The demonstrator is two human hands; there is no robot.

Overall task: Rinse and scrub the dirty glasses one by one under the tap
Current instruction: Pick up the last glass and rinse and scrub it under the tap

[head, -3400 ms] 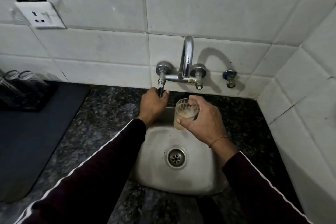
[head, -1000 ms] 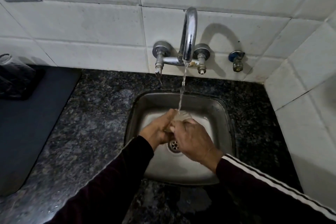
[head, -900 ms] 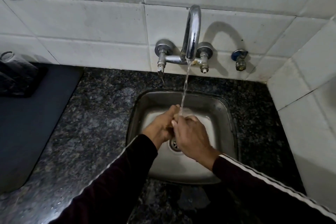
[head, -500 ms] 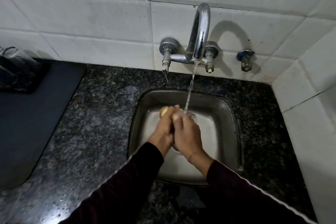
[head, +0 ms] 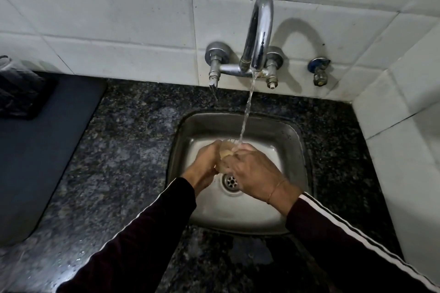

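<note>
1. Right now both hands are over the sink (head: 292, 140), working one glass (head: 225, 151) under the running stream from the tap (head: 259, 31).
2. Left hand (head: 204, 162) wraps around the glass from the left side, fingers curled on its wall, so it is gripping the glass.
3. Right hand (head: 252, 171) closes in from the right; its fingers curl at the rim end, and it looks like they rub the glass, though whether they reach inside is hidden.
4. Water (head: 246, 112) lands right at the top of the glass, where the two hands meet, just above the drain (head: 230, 182).
5. Only a small patch of the glass shows between the hands, cloudy and yellowish, so residue seems to remain and the scrub is likely not finished.
6. To do this step well, the judgement is: keep the mouth tilted into the stream so water flushes the inside, and turn the glass in the left grip while the right fingers sweep the wall and rim.
7. A firm hold matters, since wet glass over a steel basin could slip and chip.
8. Off on the far left of the dark stone desk (head: 119, 150), something glassy (head: 9, 66) stands by the wall, too dim to name surely.
</note>
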